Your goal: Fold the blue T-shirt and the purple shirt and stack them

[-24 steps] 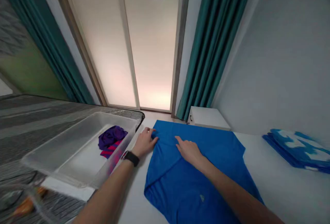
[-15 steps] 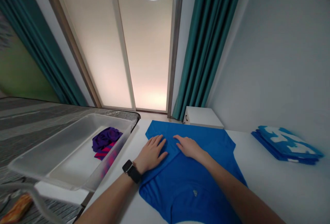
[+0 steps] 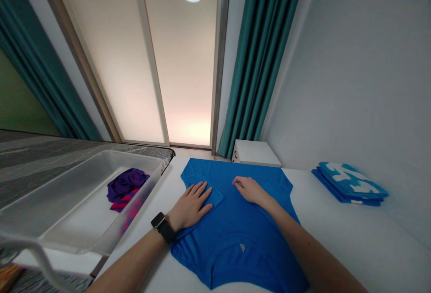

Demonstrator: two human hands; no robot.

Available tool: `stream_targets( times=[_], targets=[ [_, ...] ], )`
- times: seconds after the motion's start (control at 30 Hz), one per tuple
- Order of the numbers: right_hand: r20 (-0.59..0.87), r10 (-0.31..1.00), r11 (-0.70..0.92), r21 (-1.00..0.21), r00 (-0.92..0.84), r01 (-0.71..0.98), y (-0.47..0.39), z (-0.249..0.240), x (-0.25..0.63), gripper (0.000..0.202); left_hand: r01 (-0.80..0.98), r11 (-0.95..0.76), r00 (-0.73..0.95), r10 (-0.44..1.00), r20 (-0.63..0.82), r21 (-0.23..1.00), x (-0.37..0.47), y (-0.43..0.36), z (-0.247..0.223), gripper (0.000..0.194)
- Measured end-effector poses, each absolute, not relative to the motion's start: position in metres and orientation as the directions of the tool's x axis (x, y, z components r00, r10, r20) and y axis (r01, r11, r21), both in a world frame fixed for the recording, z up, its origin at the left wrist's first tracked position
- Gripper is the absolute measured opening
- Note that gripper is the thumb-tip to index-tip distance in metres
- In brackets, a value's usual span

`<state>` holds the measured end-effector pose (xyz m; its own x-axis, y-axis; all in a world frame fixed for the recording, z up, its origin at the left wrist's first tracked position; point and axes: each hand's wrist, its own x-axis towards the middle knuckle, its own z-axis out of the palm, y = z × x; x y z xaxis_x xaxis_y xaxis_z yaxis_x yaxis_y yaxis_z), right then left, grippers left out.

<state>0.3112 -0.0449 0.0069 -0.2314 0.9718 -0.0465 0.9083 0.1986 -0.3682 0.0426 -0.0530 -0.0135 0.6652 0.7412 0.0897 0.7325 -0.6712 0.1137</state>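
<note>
A blue T-shirt (image 3: 256,221) lies on a white table (image 3: 336,239), its collar toward the near side and its hem at the far side. On the shirt's left, cloth is folded inward, with a pointed flap lying toward the middle. Just beyond the collar is a small pale triangular mark (image 3: 242,247), perhaps a logo; any lettering on it is too small to read.

The left hand (image 3: 190,205) lies palm down on the folded left part, fingers slightly spread and thumb held apart. The right hand (image 3: 249,189) is loosely curled over the middle of the shirt, toward the far side; whether its thumb and fingertips pinch any cloth, I cannot tell. A watch (image 3: 163,226) with a black band is on the left wrist, its screen dark.

To the right, well apart from the shirt, is a stack of folded clothes (image 3: 350,183), the top one patterned in white and bright blue. A small white label (image 3: 357,201) shows at its near edge, unreadable from here.

To the left of the table stands a clear plastic bin (image 3: 81,212) holding a bunched purple cloth (image 3: 126,184) and a red-and-purple striped one (image 3: 123,202). On the far side are a white cabinet (image 3: 257,153), a green curtain (image 3: 256,59) and a frosted sliding door (image 3: 185,73).
</note>
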Motion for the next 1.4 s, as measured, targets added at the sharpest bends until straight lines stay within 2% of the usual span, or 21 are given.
stream_targets(
  times=[0.1, 0.23, 0.37, 0.53, 0.63, 0.83, 1.0, 1.13, 1.23, 1.4],
  targets=[
    [-0.051, 0.972, 0.202, -0.325, -0.231, 0.924, -0.058, 0.008, 0.291, 0.026, 0.768, -0.628, 0.607, 0.776, 0.170, 0.122, 0.042, -0.039, -0.004, 0.046],
    [-0.038, 0.978, 0.190, -0.259, -0.206, 0.947, -0.071, 0.009, 0.268, 0.026, 0.881, -0.458, 0.420, 0.871, 0.256, 0.113, 0.030, -0.009, 0.003, 0.035],
    [0.001, 0.983, 0.183, -0.168, -0.186, 0.969, -0.076, 0.005, 0.255, 0.025, 0.925, -0.355, 0.318, 0.918, 0.236, 0.137, 0.013, 0.011, -0.005, 0.031],
    [0.084, 0.963, 0.267, -0.132, -0.257, 0.955, -0.080, -0.004, 0.245, 0.017, 0.915, -0.352, 0.309, 0.925, 0.221, 0.195, 0.006, 0.017, -0.016, 0.031],
    [0.086, 0.961, 0.277, -0.194, -0.265, 0.941, -0.078, -0.005, 0.244, 0.013, 0.916, -0.326, 0.280, 0.937, 0.210, 0.235, 0.007, 0.020, -0.018, 0.030],
    [0.067, 0.967, 0.253, -0.409, -0.247, 0.877, -0.069, -0.004, 0.250, 0.015, 0.895, -0.328, 0.268, 0.938, 0.222, 0.304, 0.004, 0.025, -0.020, 0.030],
    [0.035, 0.974, 0.216, -0.442, -0.224, 0.871, -0.065, -0.011, 0.250, 0.027, 0.880, -0.347, 0.274, 0.929, 0.250, 0.324, 0.003, 0.025, -0.020, 0.028],
    [0.064, 0.972, 0.229, -0.490, -0.227, 0.841, -0.060, -0.017, 0.255, 0.034, 0.898, -0.365, 0.299, 0.917, 0.264, 0.247, 0.006, 0.020, -0.018, 0.025],
    [0.100, 0.979, 0.204, -0.567, -0.179, 0.798, -0.051, -0.014, 0.271, 0.034, 0.898, -0.374, 0.304, 0.908, 0.287, 0.232, 0.006, 0.018, -0.018, 0.025],
    [0.094, 0.993, 0.111, -0.646, -0.065, 0.755, -0.038, 0.004, 0.310, 0.026, 0.883, -0.365, 0.271, 0.910, 0.313, 0.295, 0.004, 0.022, -0.021, 0.028]
  ],
)
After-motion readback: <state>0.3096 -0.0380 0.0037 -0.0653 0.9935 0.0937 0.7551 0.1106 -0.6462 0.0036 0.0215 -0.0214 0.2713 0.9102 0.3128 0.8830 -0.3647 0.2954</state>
